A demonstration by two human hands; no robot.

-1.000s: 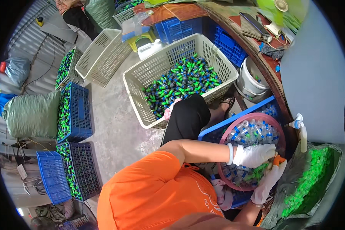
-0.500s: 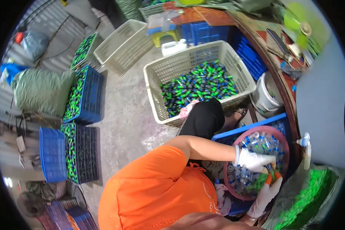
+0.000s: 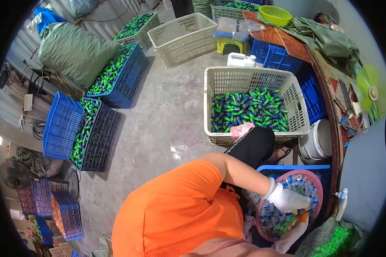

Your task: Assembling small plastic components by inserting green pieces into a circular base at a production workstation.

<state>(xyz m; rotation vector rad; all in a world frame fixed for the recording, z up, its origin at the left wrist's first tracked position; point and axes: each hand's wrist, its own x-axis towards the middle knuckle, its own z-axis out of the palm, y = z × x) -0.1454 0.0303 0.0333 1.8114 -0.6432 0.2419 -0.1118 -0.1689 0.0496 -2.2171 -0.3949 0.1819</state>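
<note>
Head view: since the earlier frame, the scene is sliding right and nearer, while both gloved hands are staying over the pink basin [image 3: 320, 190].
Left hand [image 3: 289, 200]: its fingers are curling inward, tips close to the right hand; what they are holding, I cannot tell.
Right hand [image 3: 297, 231]: it is showing partly curled, with an orange covering [image 3: 304, 217] at the fingers; its hold I also cannot tell.
Clear pieces [image 3: 270, 212]: blue-banded, they are filling the basin.
Handling: they are looking light, stiff and perhaps slippery; pinching around the middle is seeming safest.
Edges: the rim is surrounding them, inside the blue tray [image 3: 294, 167].
Room: toward the far side, space is remaining; tap [image 3: 342, 201] and sack [image 3: 318, 233] are bounding the right.
</note>
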